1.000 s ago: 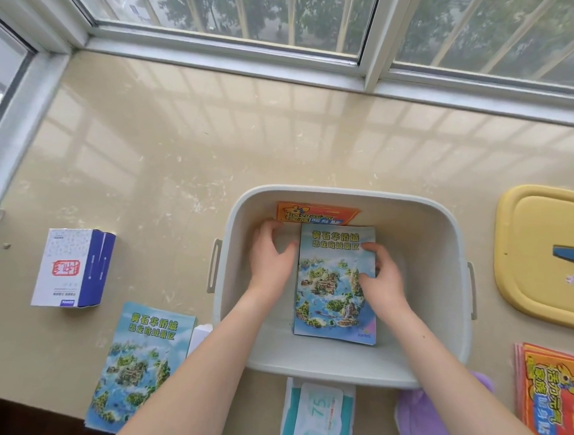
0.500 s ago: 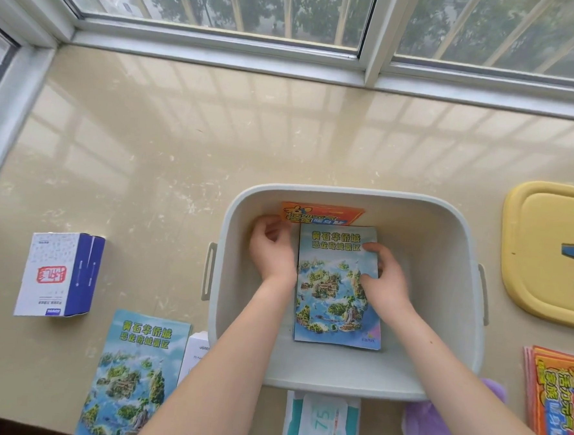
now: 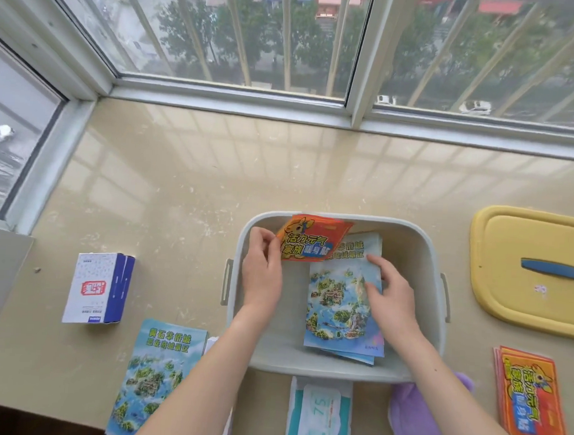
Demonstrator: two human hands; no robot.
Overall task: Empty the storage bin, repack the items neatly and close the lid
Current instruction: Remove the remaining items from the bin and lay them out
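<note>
Fingers (image 3: 261, 236) of the left hand (image 3: 262, 276) pinching the orange packet (image 3: 311, 242) by its left edge. Now tilted up off the floor of the storage bin (image 3: 426, 246) at its 12 o'clock wall, where a second ago lay flat, half tucked under the map booklets (image 3: 339, 308). Right hand (image 3: 390, 296) loosely spread, pressing those booklets down, as before. Probably re-seating the packet for a neater stack. Repacking barely begun: spare booklet (image 3: 158, 374) at 8 o'clock, spare packets (image 3: 531, 398) at 4 o'clock, yellow lid (image 3: 511, 264) off at 3 o'clock.
</note>
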